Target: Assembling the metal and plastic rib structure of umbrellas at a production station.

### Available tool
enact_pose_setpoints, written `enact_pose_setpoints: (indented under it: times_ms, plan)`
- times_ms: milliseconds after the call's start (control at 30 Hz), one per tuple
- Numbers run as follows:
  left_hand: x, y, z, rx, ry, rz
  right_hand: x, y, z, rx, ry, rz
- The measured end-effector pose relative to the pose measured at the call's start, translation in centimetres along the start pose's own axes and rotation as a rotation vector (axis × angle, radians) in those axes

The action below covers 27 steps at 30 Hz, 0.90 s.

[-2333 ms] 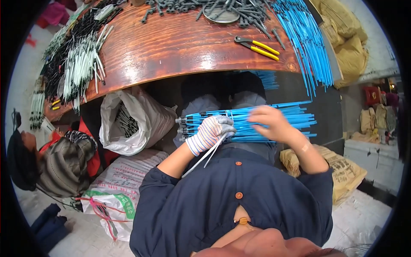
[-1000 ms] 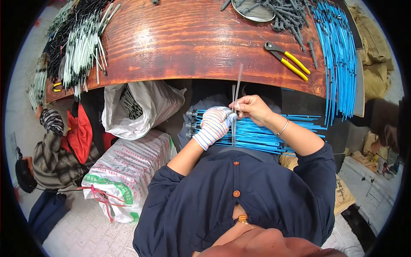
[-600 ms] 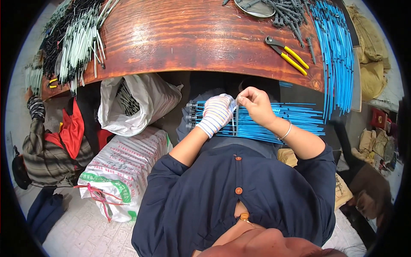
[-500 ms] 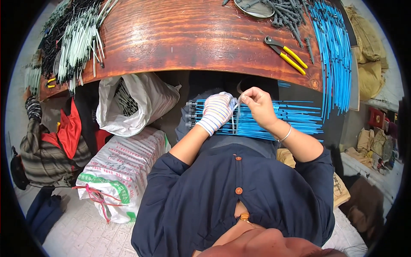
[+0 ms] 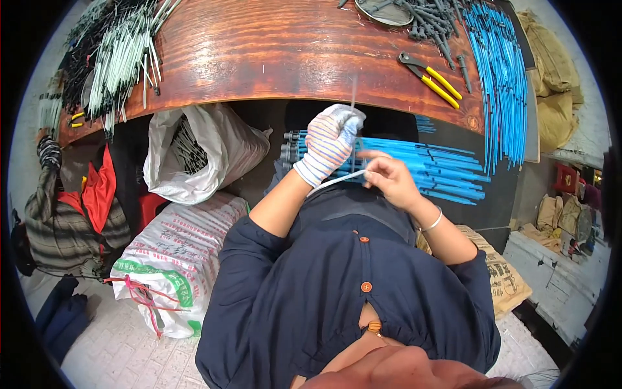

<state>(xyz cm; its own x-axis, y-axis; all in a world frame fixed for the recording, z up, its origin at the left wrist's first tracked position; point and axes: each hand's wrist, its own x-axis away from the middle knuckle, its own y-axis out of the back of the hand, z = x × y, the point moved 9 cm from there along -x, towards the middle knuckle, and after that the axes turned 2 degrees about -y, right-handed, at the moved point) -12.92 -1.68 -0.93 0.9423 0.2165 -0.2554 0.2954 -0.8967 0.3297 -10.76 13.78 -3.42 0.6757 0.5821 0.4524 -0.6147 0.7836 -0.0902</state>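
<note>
A bundle of thin blue rods with dark grey ends lies across my lap below the table edge. My left hand, in a striped white glove, is closed in a fist above the bundle near the grey ends. A thin blurred strand sticks up out of that fist. With bare fingers, my right hand pinches a pale strap on the near side of the bundle. Whether strand and strap are one piece is hidden by the glove.
On the wooden table are yellow-handled pliers, grey plastic pieces, more blue rods and pale rods. An open white sack and a closed sack stand at left; a brown sack lies at right.
My gloved left hand has risen toward the table edge and tightened into a fist. My right hand has come down to the bundle's near side, holding the pale strap.
</note>
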Motion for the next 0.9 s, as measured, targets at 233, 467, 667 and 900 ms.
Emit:
enact_pose_setpoints:
  times_ms: [233,467,667,900]
  plan:
    - [1.6,1.2,-3.4,0.195,0.012,-0.001,-1.5,-2.7,5.4,0.167,0.257,0.236]
    - [1.2,1.9,-4.1,0.175,-0.057,0.006,-2.7,-1.3,4.2,0.281,0.252,0.190]
    - [8.4,-2.5,0.8,0.675,0.605,0.232,-3.9,0.4,2.6,-0.047,0.117,0.165]
    - [8.1,-4.5,-1.9,-0.055,-0.085,0.298,-4.7,0.9,2.2,-0.181,0.116,0.107]
